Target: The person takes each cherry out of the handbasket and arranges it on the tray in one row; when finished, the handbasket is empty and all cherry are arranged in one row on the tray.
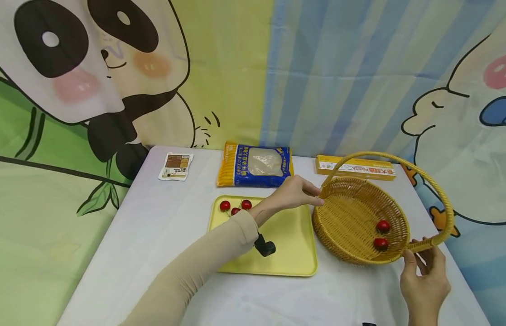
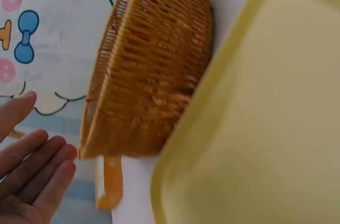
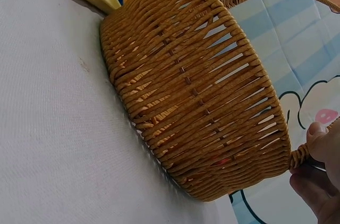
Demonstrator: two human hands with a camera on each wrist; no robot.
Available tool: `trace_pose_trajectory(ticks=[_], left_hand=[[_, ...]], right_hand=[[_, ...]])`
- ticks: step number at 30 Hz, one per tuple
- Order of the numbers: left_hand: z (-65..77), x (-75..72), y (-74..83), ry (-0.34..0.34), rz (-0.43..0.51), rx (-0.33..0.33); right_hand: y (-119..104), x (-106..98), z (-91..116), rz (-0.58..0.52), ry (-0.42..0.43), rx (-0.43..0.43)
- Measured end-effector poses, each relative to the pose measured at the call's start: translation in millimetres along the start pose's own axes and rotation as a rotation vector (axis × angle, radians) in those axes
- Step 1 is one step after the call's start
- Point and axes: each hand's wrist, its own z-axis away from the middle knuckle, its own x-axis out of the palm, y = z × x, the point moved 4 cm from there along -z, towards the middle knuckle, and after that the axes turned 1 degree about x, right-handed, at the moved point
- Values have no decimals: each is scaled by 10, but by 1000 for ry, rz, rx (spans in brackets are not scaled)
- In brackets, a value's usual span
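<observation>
A round wicker basket (image 1: 346,222) with a tall arched handle (image 1: 434,185) stands on the right of the table. Two red cherries (image 1: 382,234) lie inside it, at its right side. With thumb and fingers my right hand (image 1: 426,276) grips the base of the handle, where it joins the right rim. At the opposite rim is my left hand (image 1: 295,192), its fingertips right by the handle's other base. In the left wrist view the left fingers (image 2: 45,165) are stretched out beside the rim. More cherries (image 1: 225,206) rest on a yellow tray (image 1: 277,267), partly hidden by the left arm.
Behind the tray lies a blue and yellow pasta bag (image 1: 257,166). A slim orange box (image 1: 356,167) sits behind the basket, and a small white packet (image 1: 176,166) at the back left. The white table (image 1: 163,222) ends at a printed cloth backdrop (image 1: 338,81).
</observation>
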Motion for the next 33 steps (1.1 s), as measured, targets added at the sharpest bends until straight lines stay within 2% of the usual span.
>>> trace_pose_trajectory(ticks=[10, 16, 26, 29, 33], left_hand=[[-417, 376, 280, -71, 101, -26], [-577, 606, 357, -81, 236, -110], [-792, 913, 552, -74, 344, -244], [-843, 979, 566, -65, 349, -273], [-891, 1076, 565, -71, 290, -296]], right_hand=[[9, 22, -10, 5, 9, 14], [17, 22, -2, 2, -3, 31], [34, -43, -28, 1, 8, 53], [36, -24, -21, -3, 7, 61], [28, 14, 18, -7, 3, 62]])
